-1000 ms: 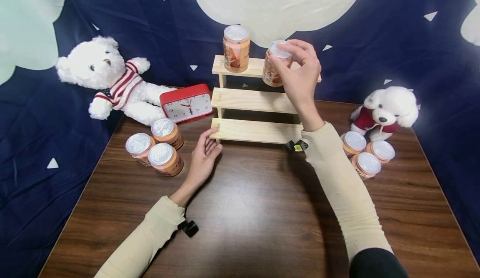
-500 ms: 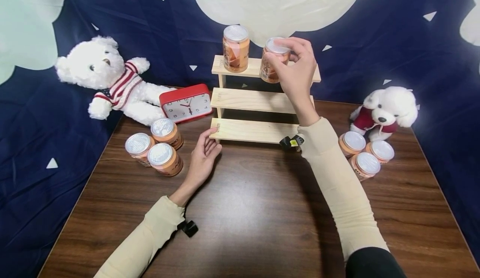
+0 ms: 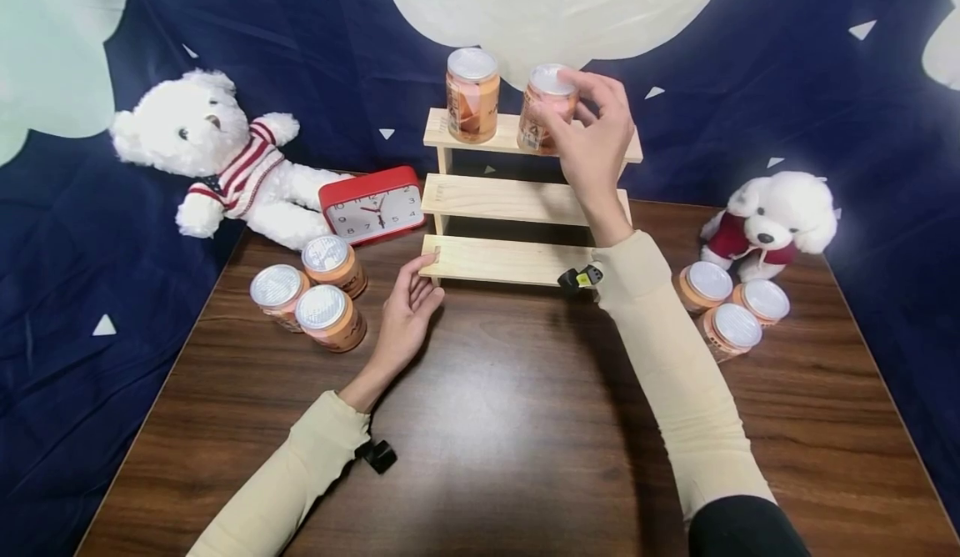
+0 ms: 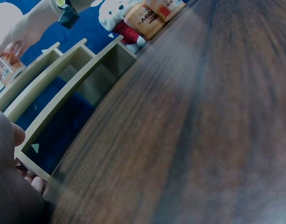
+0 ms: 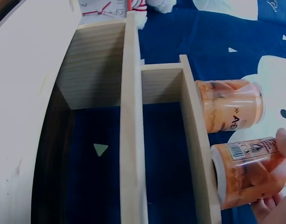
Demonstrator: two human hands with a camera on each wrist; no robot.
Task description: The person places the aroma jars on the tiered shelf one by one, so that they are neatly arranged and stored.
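My right hand (image 3: pixel 596 136) holds an orange can (image 3: pixel 536 115) with a silvery lid between thumb and fingers, over the top board of a three-step wooden display stand (image 3: pixel 510 261). In the right wrist view, this can (image 5: pixel 247 172) leans slightly, its base at the top board's edge; whether it bears on the board I cannot tell. Another such can (image 3: pixel 472 98) stands upright on that board, just left of the held one. At the lowest board's left end, my left hand (image 3: pixel 405 319) grips the stand, thumb and fingers about its corner in the left wrist view.
Three cans (image 3: pixel 322 307) stand together at left, before a white teddy bear (image 3: pixel 247 165) and a red alarm clock (image 3: pixel 375 207). More cans (image 3: pixel 731 332) cluster at right by a white plush dog (image 3: pixel 772 223). A dark blue patterned cloth (image 3: pixel 360 65) hangs behind the table.
My right hand has carried the can slightly left and back, over the top board and closer to the standing can. The left hand has stayed at the stand's corner.
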